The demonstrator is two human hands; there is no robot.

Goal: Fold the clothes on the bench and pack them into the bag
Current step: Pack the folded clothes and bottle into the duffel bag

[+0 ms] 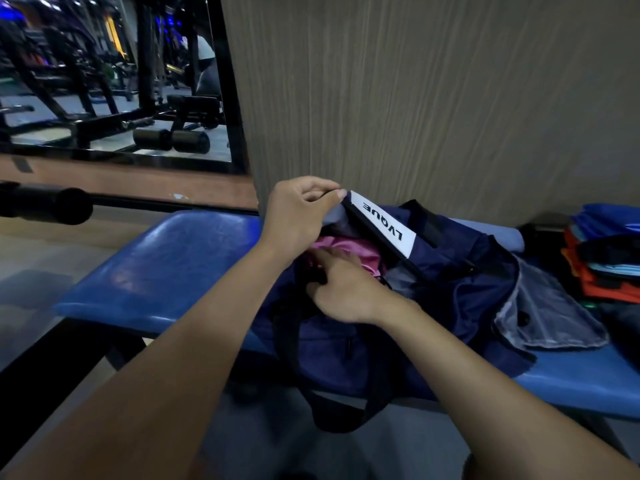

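A navy duffel bag (460,271) lies open on the blue padded bench (166,268). My left hand (298,213) pinches the far rim of the bag's opening, next to a white label strip, and holds it up. My right hand (346,289) reaches into the opening, its fingers on a pink garment (346,249) inside the bag. A grey mesh flap (550,317) of the bag hangs out to the right. A stack of folded clothes (609,258) in blue, black and orange sits at the bench's right end.
A wood-grain wall panel (433,98) rises right behind the bench. To the left a mirror (114,74) shows gym machines. A black padded bar (45,202) juts in at the left. The bag's straps hang over the bench's near edge.
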